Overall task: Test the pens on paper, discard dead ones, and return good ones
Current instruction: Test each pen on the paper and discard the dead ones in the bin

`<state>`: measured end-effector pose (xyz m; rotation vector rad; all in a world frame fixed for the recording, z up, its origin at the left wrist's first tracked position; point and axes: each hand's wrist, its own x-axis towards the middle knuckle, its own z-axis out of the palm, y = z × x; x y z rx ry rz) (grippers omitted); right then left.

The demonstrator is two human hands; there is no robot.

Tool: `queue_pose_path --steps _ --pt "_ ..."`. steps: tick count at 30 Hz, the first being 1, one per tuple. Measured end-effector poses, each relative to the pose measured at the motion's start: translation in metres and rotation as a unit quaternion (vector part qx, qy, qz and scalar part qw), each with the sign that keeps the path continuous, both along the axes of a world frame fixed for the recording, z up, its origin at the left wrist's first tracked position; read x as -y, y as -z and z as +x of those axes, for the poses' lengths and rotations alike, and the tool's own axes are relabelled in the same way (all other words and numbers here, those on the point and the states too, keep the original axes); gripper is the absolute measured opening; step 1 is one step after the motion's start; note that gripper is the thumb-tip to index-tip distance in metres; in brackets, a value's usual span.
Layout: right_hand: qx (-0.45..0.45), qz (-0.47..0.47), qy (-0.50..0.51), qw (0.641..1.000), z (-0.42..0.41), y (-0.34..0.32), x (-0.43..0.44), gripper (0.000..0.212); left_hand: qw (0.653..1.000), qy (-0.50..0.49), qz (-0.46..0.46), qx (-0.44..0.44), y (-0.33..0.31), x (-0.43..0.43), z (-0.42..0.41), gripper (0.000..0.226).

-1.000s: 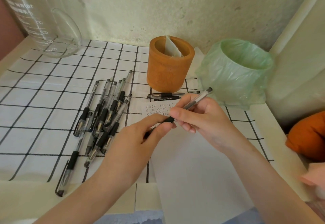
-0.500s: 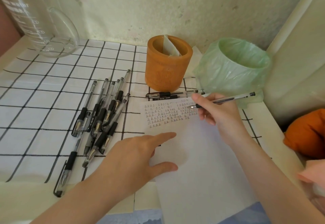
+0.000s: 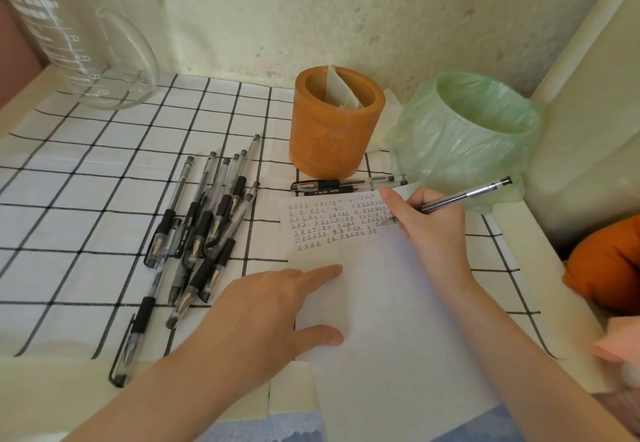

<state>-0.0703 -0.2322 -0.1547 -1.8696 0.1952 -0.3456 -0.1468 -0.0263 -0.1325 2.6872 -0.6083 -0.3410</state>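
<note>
Clear pen [image 3: 464, 195] tilted, tip on marked paper [image 3: 381, 303].

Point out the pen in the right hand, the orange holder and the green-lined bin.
pen [image 3: 467, 195]: head view, middle of the exposed clear barrel.
orange holder [image 3: 329, 140]: head view, front of its outer wall.
green-lined bin [image 3: 460, 145]: head view, bag-covered front wall.

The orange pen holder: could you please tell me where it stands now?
In the head view the orange pen holder stands at the back of the checked cloth, right of centre, just left of the green-lined bin and behind the test paper.
</note>
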Motion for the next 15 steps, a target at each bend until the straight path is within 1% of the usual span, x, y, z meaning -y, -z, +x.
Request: queue_pose_path --steps 5,15 --pt "-0.003 -0.04 0.02 0.999 0.0 0.0037 -0.0014 0.036 1.0 -0.003 0.0 0.001 0.0001 0.0007 -0.0002 0.069" --pt "0.021 -0.053 -0.007 0.998 -0.0013 0.0021 -0.0034 0.036 1.0 -0.007 -0.009 0.003 0.0003 0.0002 -0.0007 0.069"
